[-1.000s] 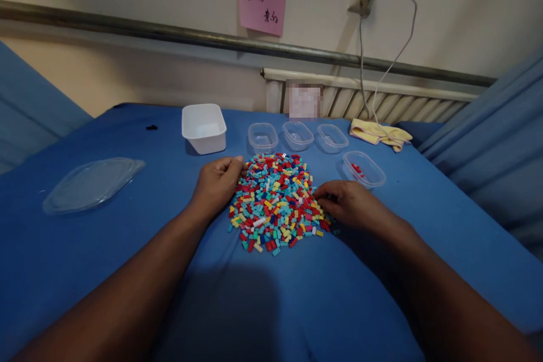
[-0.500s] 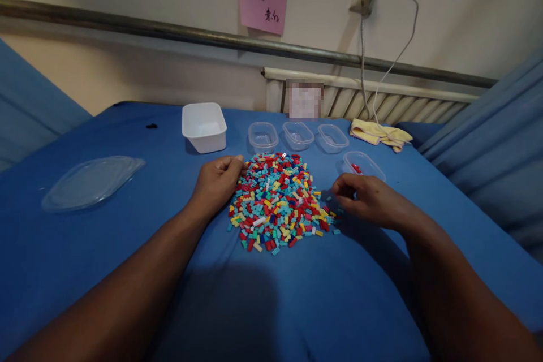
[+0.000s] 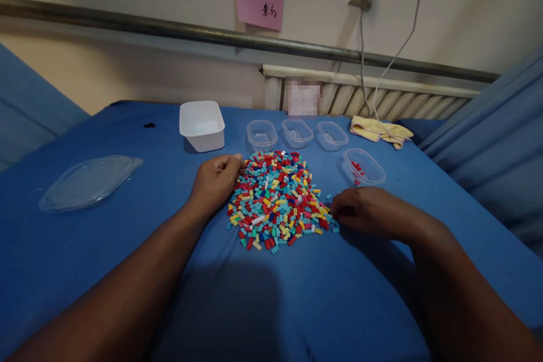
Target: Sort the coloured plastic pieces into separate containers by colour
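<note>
A heap of small toy building bricks (image 3: 275, 201) in red, yellow, light blue, white and other colours spreads over the blue cloth. Against its left edge rests my left hand (image 3: 216, 181), its fingers curled in and the thumb on top; whatever may be inside is hidden. My right hand (image 3: 367, 212) is low at the heap's right edge, palm down. Its fingers are bent together with the tips at a few stray bricks, and I cannot see what is between them. Just beyond it stands a clear plastic tub (image 3: 373, 169) with several red bricks inside.
Behind the heap stand three clear tubs (image 3: 262, 136) in a row, with a white bin (image 3: 202, 127) to their left. A clear lid (image 3: 91, 181) lies at the left. A folded yellow cloth (image 3: 379, 130) is at the back right, under a hanging cable (image 3: 409, 39).
My right hand has come down and slightly nearer to me, to the heap's right edge, uncovering more of the tub with red bricks. My left hand has stayed in place.
</note>
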`<state>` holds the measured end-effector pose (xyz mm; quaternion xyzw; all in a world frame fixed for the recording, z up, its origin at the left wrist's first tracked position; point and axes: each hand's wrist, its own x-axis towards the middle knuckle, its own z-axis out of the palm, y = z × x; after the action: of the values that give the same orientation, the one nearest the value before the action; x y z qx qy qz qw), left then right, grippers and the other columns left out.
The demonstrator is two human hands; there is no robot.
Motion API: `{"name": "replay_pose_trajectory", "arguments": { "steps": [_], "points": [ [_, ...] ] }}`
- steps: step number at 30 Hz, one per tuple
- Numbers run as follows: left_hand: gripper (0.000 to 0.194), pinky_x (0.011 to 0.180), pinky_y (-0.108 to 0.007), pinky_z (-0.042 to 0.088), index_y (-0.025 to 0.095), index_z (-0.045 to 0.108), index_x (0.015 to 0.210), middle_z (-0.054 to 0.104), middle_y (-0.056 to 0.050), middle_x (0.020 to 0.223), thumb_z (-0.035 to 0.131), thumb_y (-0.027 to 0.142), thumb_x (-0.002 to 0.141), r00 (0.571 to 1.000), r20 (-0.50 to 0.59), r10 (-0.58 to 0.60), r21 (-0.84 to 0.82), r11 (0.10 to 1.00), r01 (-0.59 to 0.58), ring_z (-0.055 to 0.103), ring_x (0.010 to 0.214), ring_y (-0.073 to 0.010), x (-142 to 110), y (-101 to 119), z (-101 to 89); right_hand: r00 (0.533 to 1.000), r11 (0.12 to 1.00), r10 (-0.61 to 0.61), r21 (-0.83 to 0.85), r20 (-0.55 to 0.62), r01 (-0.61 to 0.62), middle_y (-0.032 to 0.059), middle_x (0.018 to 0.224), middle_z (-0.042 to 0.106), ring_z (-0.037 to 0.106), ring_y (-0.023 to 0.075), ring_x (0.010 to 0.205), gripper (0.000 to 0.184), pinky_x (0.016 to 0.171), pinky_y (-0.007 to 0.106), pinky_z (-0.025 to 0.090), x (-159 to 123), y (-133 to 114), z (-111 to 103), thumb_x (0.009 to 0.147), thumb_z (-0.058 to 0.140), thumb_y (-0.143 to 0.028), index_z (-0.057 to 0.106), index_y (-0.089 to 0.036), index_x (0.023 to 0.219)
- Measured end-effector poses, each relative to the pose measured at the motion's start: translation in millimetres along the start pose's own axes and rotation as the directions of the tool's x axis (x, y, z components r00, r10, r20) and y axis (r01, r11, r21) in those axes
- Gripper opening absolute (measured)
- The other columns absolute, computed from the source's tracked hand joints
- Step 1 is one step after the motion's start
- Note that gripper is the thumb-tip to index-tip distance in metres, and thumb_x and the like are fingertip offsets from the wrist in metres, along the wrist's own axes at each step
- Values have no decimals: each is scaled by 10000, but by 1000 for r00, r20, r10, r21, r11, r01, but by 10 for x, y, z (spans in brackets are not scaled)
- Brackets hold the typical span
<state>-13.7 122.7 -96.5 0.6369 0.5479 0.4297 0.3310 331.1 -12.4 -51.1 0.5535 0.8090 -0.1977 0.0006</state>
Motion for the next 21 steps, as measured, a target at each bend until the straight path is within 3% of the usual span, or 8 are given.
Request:
{"name": "replay_pose_trajectory", "arguments": {
  "steps": [6, 9, 11, 13, 14, 16, 18, 21],
  "points": [
    [464, 637, -298, 436, 186, 779, 829, 735, -42, 759, 633, 611, 946, 1000, 2, 8, -8, 1000, -7, 606, 692, -189, -15, 44, -6, 1000, 999, 9, 42, -8, -9, 34, 934, 818, 715, 195, 785, 200, 682, 296, 443, -61, -68, -99, 925, 630, -190, 798, -235, 1024],
    [470, 642, -301, 437, 182, 788, 843, 746, -47, 777, 626, 612, 944, 1000, 7, 3, 7, 1000, -3, 612, 698, -192, -21, 56, -11, 978, 994, 30, 112, -208, -7, 31, 904, 796, 699, 186, 750, 179, 682, 294, 478, -110, 7, -166, 960, 623, -256, 775, -231, 1050],
    [471, 650, -302, 441, 183, 791, 848, 757, -50, 794, 628, 614, 946, 1000, 8, 4, 3, 1000, -4, 619, 709, -195, -18, 41, -10, 888, 995, 87, 78, -452, -58, 45, 915, 792, 708, 207, 774, 190, 709, 319, 502, -127, 130, -188, 982, 620, -307, 774, -228, 1061],
    [474, 652, -305, 440, 184, 790, 846, 758, -49, 793, 628, 616, 951, 1000, 7, 11, -1, 1000, -11, 620, 709, -197, -10, 17, -7, 748, 985, 141, 16, -648, -172, 69, 942, 799, 725, 244, 813, 211, 735, 357, 516, -123, 285, -183, 984, 638, -338, 786, -220, 1079],
    [476, 649, -306, 438, 184, 788, 844, 753, -48, 783, 627, 619, 953, 1000, 5, 12, -2, 1000, -12, 619, 703, -198, -7, 7, -5, 693, 974, 156, -9, -704, -229, 84, 966, 805, 731, 259, 820, 225, 743, 375, 523, -115, 357, -173, 979, 651, -343, 793, -214, 1099],
    [480, 643, -307, 433, 186, 785, 848, 744, -44, 767, 628, 626, 956, 1000, 6, 9, -7, 1000, -9, 621, 694, -199, -2, -6, -2, 644, 960, 156, -38, -749, -277, 112, 1033, 815, 734, 270, 816, 262, 758, 401, 541, -92, 455, -146, 980, 663, -338, 800, -202, 1157],
    [479, 644, -308, 435, 186, 787, 856, 745, -44, 769, 633, 629, 953, 1000, 9, 8, -11, 1000, -8, 625, 697, -201, -2, -2, -2, 654, 976, 119, -32, -747, -214, 120, 1070, 813, 736, 258, 813, 270, 772, 402, 557, -74, 451, -119, 992, 666, -327, 800, -196, 1186],
    [475, 643, -308, 436, 180, 791, 852, 753, -49, 785, 631, 616, 950, 1000, 14, 11, -5, 1000, -11, 613, 695, -196, -5, 19, -7, 817, 996, -11, 69, -577, 62, 70, 1017, 808, 744, 215, 836, 193, 773, 340, 564, -68, 243, -83, 1019, 662, -296, 801, -222, 1131]
  ]
}}
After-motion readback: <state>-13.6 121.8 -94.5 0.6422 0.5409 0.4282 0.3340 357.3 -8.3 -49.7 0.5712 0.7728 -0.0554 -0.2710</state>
